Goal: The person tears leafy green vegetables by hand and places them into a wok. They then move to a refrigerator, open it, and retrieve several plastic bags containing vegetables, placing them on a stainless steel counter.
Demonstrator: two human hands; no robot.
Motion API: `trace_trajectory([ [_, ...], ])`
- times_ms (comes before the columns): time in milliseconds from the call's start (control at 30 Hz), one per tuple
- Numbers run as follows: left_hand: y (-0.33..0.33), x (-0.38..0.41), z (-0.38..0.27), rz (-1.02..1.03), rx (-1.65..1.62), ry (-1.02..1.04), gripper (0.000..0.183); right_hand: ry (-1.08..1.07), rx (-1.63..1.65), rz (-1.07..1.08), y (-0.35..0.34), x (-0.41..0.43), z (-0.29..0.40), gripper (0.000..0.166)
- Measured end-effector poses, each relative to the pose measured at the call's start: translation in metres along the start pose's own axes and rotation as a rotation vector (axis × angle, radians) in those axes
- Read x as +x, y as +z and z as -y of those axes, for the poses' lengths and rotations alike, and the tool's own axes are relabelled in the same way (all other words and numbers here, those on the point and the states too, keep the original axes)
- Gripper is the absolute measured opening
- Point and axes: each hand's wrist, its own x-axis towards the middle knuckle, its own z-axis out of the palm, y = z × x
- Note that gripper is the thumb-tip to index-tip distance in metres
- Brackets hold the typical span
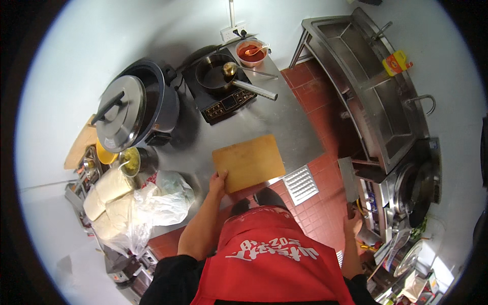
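Note:
My left hand (pixel 218 183) grips the near left corner of a yellow-brown cutting board (pixel 249 162), which lies at the front edge of a stainless steel table (pixel 289 114). Out to the right, away from the table, my right hand (pixel 353 223) holds a cleaver (pixel 347 183) by its handle, the broad blade pointing away from me. Beyond the board, a black induction cooker (pixel 228 105) carries a saucepan (pixel 215 82) with a ladle (pixel 230 69) resting across it. Behind that stands a plastic tub of red sauce (pixel 251 55) with a spoon in it.
At the left are a large dark pot (pixel 167 110) with a steel lid (pixel 120 114), a metal container of yellow-green food (pixel 131 162) and plastic bags (pixel 164 202). To the right stand a steel sink (pixel 366 72), a yellow bottle (pixel 395 63) and a wok (pixel 413 190). A drain grate (pixel 301 185) lies in the red tile floor.

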Motion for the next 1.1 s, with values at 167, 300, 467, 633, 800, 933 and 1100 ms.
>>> trace_trajectory([
  [167, 0.037, -0.006, -0.016, -0.197, 0.959, 0.258, 0.043, -0.215, -0.033, -0.158, 0.035, -0.026, 0.023, 0.040],
  [300, -0.007, -0.019, 0.015, -0.255, 1.114, 0.800, 0.041, -0.156, -0.179, 0.168, 0.069, -0.015, 0.105, 0.051],
  [467, -0.066, -0.070, 0.011, 0.048, 0.922, 0.423, 0.028, -0.501, 0.049, 0.374, 0.102, 0.035, 0.203, 0.053],
  [633, -0.134, -0.101, 0.030, -0.114, 0.885, 0.284, 0.026, -0.542, 0.449, 0.613, 0.169, 0.084, 0.258, 0.051],
  [800, -0.181, -0.149, 0.078, -0.384, 0.843, 0.102, 0.022, -0.752, 0.495, 0.710, 0.217, 0.127, 0.330, 0.050],
  [933, -0.178, -0.220, 0.118, -0.599, 0.305, -0.154, 0.017, -1.278, 0.074, 0.525, 0.205, 0.124, 0.423, 0.051],
  [1100, -0.128, -0.286, 0.173, -0.845, -0.098, -0.245, 0.018, -1.439, 0.023, 0.616, 0.258, 0.124, 0.490, 0.048],
])
